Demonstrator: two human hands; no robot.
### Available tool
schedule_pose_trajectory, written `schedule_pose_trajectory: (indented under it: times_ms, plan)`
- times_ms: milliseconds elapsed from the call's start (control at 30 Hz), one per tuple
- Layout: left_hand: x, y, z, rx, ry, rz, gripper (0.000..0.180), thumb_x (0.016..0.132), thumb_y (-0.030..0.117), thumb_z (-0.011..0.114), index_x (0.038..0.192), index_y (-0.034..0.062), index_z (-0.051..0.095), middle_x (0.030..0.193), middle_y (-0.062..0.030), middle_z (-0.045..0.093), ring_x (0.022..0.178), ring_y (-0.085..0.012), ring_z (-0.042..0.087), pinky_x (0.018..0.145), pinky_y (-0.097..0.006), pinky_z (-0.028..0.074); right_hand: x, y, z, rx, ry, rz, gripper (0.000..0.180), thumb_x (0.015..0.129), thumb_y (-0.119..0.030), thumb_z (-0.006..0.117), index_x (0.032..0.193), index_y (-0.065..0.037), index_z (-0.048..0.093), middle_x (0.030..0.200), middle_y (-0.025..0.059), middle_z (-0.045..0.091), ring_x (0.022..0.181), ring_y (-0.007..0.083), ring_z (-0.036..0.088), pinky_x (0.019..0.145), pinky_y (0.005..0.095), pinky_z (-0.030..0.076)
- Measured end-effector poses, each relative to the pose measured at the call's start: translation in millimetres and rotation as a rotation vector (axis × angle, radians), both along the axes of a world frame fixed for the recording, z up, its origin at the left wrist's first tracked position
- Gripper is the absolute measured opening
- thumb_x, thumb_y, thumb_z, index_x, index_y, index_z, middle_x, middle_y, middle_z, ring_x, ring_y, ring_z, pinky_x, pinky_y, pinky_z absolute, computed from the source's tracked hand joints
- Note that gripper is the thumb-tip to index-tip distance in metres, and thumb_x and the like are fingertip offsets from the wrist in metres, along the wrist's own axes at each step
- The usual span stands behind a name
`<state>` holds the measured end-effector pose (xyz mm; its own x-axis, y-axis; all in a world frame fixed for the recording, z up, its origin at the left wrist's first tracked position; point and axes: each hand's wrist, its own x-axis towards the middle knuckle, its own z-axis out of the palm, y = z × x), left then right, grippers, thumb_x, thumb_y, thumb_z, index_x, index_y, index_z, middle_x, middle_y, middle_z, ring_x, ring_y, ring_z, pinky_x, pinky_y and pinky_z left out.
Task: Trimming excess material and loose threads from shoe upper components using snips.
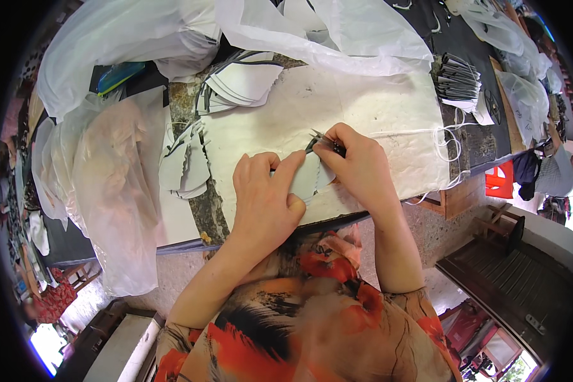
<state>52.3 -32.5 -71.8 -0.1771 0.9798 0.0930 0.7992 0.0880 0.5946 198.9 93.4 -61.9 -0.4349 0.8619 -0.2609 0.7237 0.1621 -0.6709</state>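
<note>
The bare left hand is palm down, index finger stretched toward the far right, thumb bent nearer. Just right, the bare right hand curls inward. Both bare forearms extend from the near side.

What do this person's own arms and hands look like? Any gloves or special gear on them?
No gear shows: the left hand and right hand are ungloved, with no watch or bracelet visible. The forearms are bare too. The sleeves end around the elbows, in tan fabric with orange-red patches and dark lines.
</note>
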Motion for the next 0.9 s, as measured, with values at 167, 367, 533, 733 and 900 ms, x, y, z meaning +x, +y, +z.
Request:
schedule_pose_trajectory:
  times_ms: [167, 367, 533, 733, 900]
  plan:
    - [0, -3, -4, 0.037, -0.022, -0.014, 0.075, 0.07, 0.003, 0.062, 0.144, 0.0103, 0.056, 0.108, -0.0145, 0.05, 0.103, -0.0318, 0.049, 0.101, -0.045, 0.039, 12, 4, 7, -0.387, 0.306, -0.027, 0.02, 0.092, -0.014, 0.074, 0.102, 0.002, 0.068, 0.079, 0.0003, 0.064, 0.07, 0.006, 0.057, 0.064, 0.0248, 0.05]
    - [-1, -2, 0, 0.008, -0.108, -0.046, 0.085, 0.071, -0.002, 0.061, 0.153, 0.012, 0.048, 0.108, -0.014, 0.048, 0.103, -0.0309, 0.048, 0.098, -0.041, 0.042, 14, 2, 0, -0.295, 0.32, 0.026, 0.017, 0.092, -0.01, 0.073, 0.102, 0.002, 0.068, 0.081, -0.0008, 0.063, 0.071, 0.005, 0.056, 0.064, 0.0232, 0.048]
    - [-5, -10, 11, -0.038, -0.224, -0.019, 0.084, 0.073, -0.004, 0.063, 0.154, 0.0141, 0.048, 0.11, -0.014, 0.046, 0.103, -0.0296, 0.049, 0.097, -0.038, 0.043, 14, -4, 9, -0.324, 0.37, 0.078, 0.013, 0.089, -0.007, 0.074, 0.097, 0.0, 0.067, 0.08, -0.0002, 0.063, 0.075, 0.0061, 0.056, 0.068, 0.0251, 0.048]
    - [-20, -11, 16, -0.107, -0.219, -0.045, 0.068, 0.075, 0.005, 0.071, 0.141, 0.0135, 0.057, 0.113, -0.0116, 0.055, 0.107, -0.0297, 0.054, 0.097, -0.04, 0.044, 19, -8, 6, -0.145, 0.553, 0.254, 0.013, 0.086, -0.001, 0.075, 0.096, -0.003, 0.067, 0.089, 0.0033, 0.064, 0.082, 0.0104, 0.057, 0.075, 0.0269, 0.047]
    - [-27, -13, 27, -0.165, -0.261, -0.06, 0.046, 0.079, 0.015, 0.079, 0.124, 0.008, 0.068, 0.114, -0.0106, 0.06, 0.11, -0.0283, 0.058, 0.095, -0.038, 0.045, 30, -11, 0, -0.276, 0.643, 0.264, 0.015, 0.089, -0.001, 0.075, 0.1, -0.003, 0.066, 0.093, 0.0008, 0.063, 0.081, 0.0093, 0.057, 0.075, 0.0246, 0.048]
